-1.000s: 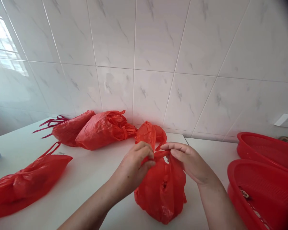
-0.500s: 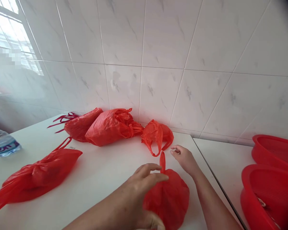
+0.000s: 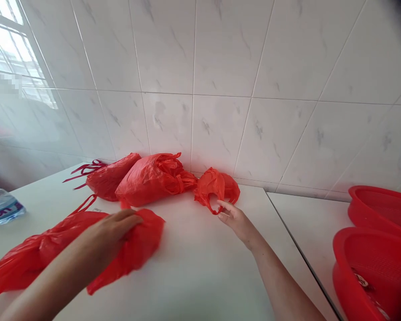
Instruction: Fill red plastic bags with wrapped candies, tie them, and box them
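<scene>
My left hand point(image 3: 118, 227) is closed on the upper part of a red plastic bag point(image 3: 143, 245), its fingertips partly hidden. That bag overlaps a longer red plastic bag point(image 3: 36, 254) lying on the left of the white table point(image 3: 200, 276). Farther back, my right hand point(image 3: 237, 223) has its thumb and fingers at the looped handle of a small crumpled red plastic bag point(image 3: 212, 183), apparently pinching it. This bag rests near the tiled wall.
Two more full red bags, one point(image 3: 143, 180) in front of the other point(image 3: 103, 178), lie along the wall. A water bottle point(image 3: 3, 207) is at the far left. Red plastic baskets point(image 3: 344, 254) stand on the right, beyond a seam between tabletops.
My left hand has taken hold of the nearest bag and carried it left beside the long bag. My right hand has moved slightly left to the small bag's handle.
</scene>
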`<state>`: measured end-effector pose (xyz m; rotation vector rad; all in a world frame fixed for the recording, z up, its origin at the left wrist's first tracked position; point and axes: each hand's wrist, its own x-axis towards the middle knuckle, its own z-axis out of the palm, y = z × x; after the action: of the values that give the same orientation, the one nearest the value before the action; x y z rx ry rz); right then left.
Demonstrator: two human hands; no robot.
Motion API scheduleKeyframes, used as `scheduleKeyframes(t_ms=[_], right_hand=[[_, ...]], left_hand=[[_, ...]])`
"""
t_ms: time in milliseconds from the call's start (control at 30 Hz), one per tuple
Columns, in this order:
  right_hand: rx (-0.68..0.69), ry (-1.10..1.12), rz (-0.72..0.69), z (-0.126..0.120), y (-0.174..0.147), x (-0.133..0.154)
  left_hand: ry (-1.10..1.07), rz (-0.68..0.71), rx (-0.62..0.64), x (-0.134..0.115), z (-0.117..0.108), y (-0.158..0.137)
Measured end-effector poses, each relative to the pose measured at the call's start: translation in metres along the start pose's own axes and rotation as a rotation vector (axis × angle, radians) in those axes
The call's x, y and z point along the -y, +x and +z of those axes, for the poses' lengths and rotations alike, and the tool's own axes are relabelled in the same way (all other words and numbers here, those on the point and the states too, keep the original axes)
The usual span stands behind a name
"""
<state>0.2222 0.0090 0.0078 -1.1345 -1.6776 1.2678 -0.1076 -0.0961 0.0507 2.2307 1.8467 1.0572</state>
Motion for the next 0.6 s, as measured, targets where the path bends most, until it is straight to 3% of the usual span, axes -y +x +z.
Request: scheduleKeyframes(t_ms=[100, 200, 300, 367, 500, 600], right_hand=[[-0.074, -0.045, -0.073, -0.003, -0.002, 0.019], [-0.141, -0.063, -0.150, -0.005, -0.011, 0.040], [-0.167, -0.049, -0.206, -0.007, -0.025, 0.060], [-0.180, -0.040, -0.226, -0.009, -0.033, 0.069], [-0.285, -0.054, -0.228, -0.017, -0.033, 0.066], [-0.405, -0.050, -0.203, -0.027, -0.021, 0.049]], left_hand=[[0.337, 0.087, 0.063, 0.002, -0.013, 0.001], [0.246, 0.194, 0.130, -0.024, 0.001, 0.007], [0.055, 0.220, 0.222, -0.050, 0.040, 0.024], [-0.022, 0.190, 0.201, -0.055, 0.071, 0.041], [0.011, 0.008, 0.232, -0.042, 0.130, 0.077], [0.059, -0.027, 0.287, -0.030, 0.160, 0.095]])
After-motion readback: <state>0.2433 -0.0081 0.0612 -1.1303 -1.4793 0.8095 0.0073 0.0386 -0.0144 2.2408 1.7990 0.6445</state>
